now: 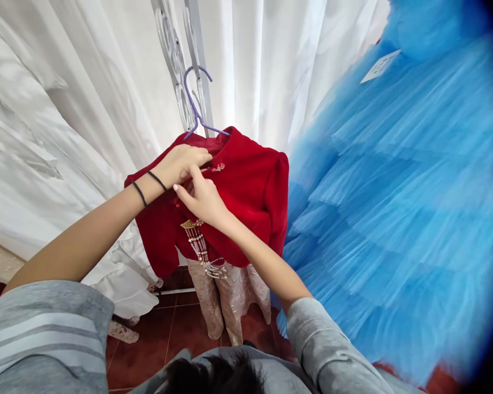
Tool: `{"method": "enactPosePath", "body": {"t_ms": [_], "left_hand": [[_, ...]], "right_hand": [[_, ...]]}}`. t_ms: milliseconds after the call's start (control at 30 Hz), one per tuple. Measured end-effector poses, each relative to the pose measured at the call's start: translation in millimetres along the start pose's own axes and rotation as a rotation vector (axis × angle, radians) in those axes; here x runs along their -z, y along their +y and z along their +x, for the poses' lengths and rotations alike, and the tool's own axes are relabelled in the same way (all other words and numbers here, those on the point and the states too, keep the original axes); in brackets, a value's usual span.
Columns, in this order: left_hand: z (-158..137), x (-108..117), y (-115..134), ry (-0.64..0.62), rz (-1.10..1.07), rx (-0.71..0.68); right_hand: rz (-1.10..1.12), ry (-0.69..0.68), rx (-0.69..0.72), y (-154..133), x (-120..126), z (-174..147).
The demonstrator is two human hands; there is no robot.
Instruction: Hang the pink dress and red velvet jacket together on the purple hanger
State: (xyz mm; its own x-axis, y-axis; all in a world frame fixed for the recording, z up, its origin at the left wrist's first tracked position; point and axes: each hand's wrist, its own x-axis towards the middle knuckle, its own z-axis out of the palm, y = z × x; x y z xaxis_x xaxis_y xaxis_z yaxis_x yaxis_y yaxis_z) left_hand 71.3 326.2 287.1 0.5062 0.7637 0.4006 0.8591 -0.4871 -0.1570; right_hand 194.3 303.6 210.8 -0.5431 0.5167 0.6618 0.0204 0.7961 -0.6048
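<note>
head view: a red jacket (246, 186) hangs on a purple hanger (195, 109) in front of white curtains (86, 109). the left hand (181, 164) lies on the jacket near the collar, fingers curled on the cloth, its grip holding the red cloth. the right hand (203, 200) is just below it, fingers pinching at the front of the jacket by the small buttons. a bead chain (199, 246) dangles under the right hand. shiny pink trousers (230, 295) hang under the jacket. a big blue dress (394, 208) is right beside it.
</note>
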Motion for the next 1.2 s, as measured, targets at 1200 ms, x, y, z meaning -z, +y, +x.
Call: {"method": "enactPosePath", "body": {"t_ms": [1200], "left_hand": [[-59, -31, 50, -0.043, -0.275, 0.415]], "right_hand": [[-0.244, 0.038, -1.121, 158, 44, -220]]}}
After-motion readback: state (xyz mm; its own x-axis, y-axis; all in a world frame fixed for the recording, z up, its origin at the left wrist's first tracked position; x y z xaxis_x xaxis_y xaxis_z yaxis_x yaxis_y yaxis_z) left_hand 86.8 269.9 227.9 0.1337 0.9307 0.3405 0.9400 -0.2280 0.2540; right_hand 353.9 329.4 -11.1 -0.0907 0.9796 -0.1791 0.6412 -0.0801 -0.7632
